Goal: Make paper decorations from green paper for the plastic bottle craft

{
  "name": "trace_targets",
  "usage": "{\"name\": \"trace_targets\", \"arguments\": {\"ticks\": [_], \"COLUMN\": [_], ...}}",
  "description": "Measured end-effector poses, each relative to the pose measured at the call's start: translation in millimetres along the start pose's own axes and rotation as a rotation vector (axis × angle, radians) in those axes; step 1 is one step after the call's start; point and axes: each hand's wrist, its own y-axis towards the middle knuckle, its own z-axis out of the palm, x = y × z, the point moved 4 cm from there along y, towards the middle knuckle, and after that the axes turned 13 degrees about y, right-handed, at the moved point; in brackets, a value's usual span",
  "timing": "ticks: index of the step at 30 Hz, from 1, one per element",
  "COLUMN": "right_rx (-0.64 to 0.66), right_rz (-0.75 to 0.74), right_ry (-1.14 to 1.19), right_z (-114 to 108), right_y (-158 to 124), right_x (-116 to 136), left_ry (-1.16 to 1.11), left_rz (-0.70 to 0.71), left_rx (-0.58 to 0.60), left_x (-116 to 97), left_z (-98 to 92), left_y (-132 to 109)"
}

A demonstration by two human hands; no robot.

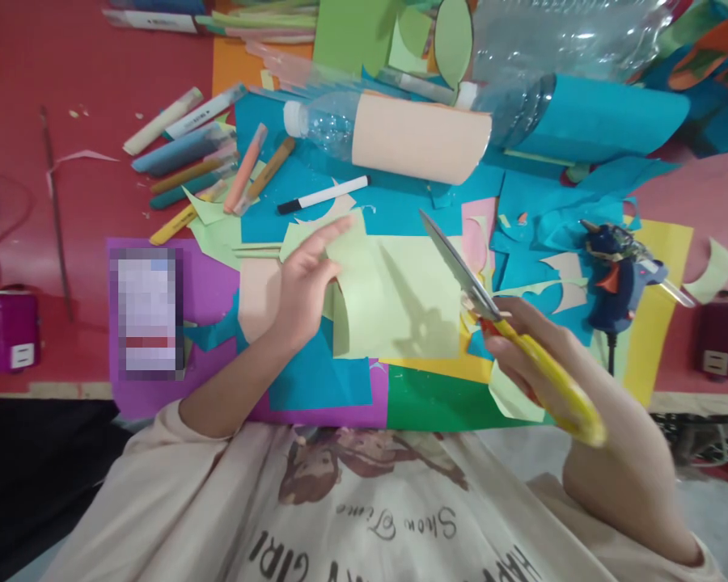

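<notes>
My left hand (306, 283) is at the left part of a pale green sheet (409, 295), its thumb and fingers closed on the sheet's curled-up edge. Yellow-handled scissors (543, 376) are held in my right hand (522, 339), above the sheet's right side. Their blades point up and to the left, look closed, and cast a shadow with the hand on the sheet. Beyond the sheet, a black-capped white marker (324, 195) lies on blue paper (400, 214).
A peach-wrapped bottle (421, 137) and a blue-wrapped bottle (619, 117) lie at the back. Several markers (182, 149) are at the left, near a phone (147, 311) on purple paper. A glue gun (622, 283) rests at the right among paper scraps.
</notes>
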Motion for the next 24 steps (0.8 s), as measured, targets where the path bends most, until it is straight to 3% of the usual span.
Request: {"name": "trace_targets", "arguments": {"ticks": [3, 6, 11, 17, 21, 24], "right_rx": [-0.129, -0.175, -0.277, -0.427, -0.388, -0.454], "right_rz": [0.042, 0.048, 0.076, 0.101, -0.026, -0.148], "right_ry": [-0.352, -0.531, -0.552, -0.721, -0.794, -0.836], "right_z": [-2.2, -3.6, -13.4, -24.2, -29.1, -33.0], "right_y": [9.3, 11.5, 8.2, 26.8, 29.9, 22.9], "right_x": [-3.7, -9.6, -12.2, -9.7, -9.9, -0.7], "left_ry": [0.128, 0.192, 0.212, 0.185, 0.117, 0.045], "left_rz": [-0.042, -0.040, 0.012, 0.020, -0.002, -0.012], "left_rx": [0.229, 0.344, 0.332, 0.302, 0.338, 0.352], "left_x": [-0.4, -6.2, -3.5, 4.3, 4.4, 2.5], "left_z": [11.6, 18.3, 18.4, 14.0, 13.5, 13.9], "left_y": [-7.7, -13.6, -12.0, -7.1, -4.2, -2.4]}}
